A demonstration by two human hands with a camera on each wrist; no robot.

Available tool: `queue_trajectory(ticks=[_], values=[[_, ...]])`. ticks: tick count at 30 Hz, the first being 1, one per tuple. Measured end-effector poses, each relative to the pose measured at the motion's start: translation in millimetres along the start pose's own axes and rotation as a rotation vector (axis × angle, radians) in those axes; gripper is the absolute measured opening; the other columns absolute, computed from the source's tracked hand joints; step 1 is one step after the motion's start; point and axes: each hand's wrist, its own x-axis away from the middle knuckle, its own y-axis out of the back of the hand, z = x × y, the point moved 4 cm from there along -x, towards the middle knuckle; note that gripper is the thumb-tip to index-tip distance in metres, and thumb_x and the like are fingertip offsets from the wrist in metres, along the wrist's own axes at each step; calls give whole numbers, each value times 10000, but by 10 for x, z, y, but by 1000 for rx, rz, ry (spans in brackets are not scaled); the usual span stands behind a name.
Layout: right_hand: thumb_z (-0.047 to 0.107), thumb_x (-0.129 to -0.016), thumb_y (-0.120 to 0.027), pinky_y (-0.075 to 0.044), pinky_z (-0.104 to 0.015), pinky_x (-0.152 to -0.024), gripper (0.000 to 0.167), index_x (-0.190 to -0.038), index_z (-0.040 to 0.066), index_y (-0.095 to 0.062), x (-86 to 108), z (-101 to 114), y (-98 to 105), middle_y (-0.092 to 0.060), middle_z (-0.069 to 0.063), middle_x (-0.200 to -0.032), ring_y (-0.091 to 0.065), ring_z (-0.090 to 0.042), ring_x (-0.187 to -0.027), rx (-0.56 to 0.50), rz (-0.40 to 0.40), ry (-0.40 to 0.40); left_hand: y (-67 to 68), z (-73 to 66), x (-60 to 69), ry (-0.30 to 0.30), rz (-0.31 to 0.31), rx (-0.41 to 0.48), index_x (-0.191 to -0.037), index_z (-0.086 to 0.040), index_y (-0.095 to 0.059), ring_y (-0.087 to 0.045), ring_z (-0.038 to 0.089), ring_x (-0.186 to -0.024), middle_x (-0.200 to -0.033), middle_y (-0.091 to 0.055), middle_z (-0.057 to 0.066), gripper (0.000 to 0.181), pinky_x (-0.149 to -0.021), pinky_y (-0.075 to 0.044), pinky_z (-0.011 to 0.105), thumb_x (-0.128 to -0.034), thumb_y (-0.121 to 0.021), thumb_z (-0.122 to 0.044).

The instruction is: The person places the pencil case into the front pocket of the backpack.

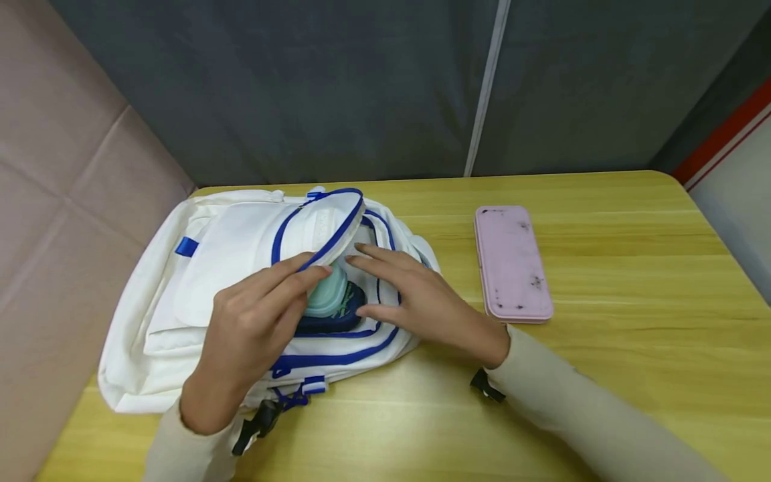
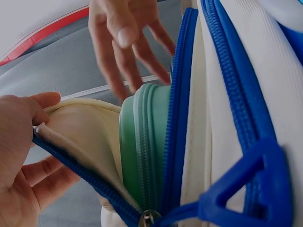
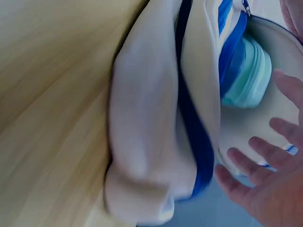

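A white backpack (image 1: 223, 268) with blue zips lies on the table, its front pocket unzipped. My left hand (image 1: 249, 321) pinches the edge of the pocket flap (image 1: 340, 227) and holds it up; the left wrist view shows the same hand (image 2: 28, 156) at the zipped edge. Inside the pocket sits a mint-green zipped case (image 1: 328, 293), on top of a dark blue item (image 1: 343, 318). My right hand (image 1: 415, 291) is over the pocket's right side, fingers spread, holding nothing. In the right wrist view its fingers (image 3: 270, 153) are apart beside the mint case (image 3: 253, 71).
A pink case (image 1: 515, 264) with dark marks lies on the wooden table (image 1: 632, 281) to the right of the backpack. Behind the table hangs a dark grey curtain (image 1: 301, 87); a padded pink wall (image 1: 78, 201) stands at the left.
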Motion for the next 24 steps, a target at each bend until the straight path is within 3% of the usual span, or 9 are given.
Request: queue_trajectory(ticks=[6,13,24], values=[[385,-894,-835,-372,-593,-1223,784,-1563,164,-492,267,-212,271,-445,-94,-1645,-414,-341,-1527,131,-120,-148,-4,23,8,5,-3,7,-1110,-75,-809,-784,308,-1006,-1145,-795,119,350,-865,-616,439,-1097,-481,-195],[295,-827,-901,-353,-657,-1188,799,-1491,44,-535,607,-466,518,-466,-228,-1592,-429,-441,-1469,237,-263,-238,-5,39,13,-9,-19,-6,-1100,-76,-812,-785,298,-1000,-1133,-798,114,345,-845,-619,461,-1085,-481,-172],[347,-798,-911,-358,-801,-1044,876,-1481,-9,-494,869,-741,594,-395,-316,-1584,-367,-559,-1431,298,-241,-432,8,60,29,-4,-16,-5,-1101,-74,-810,-783,296,-1011,-1139,-798,107,276,-887,-612,421,-1029,-545,-93]])
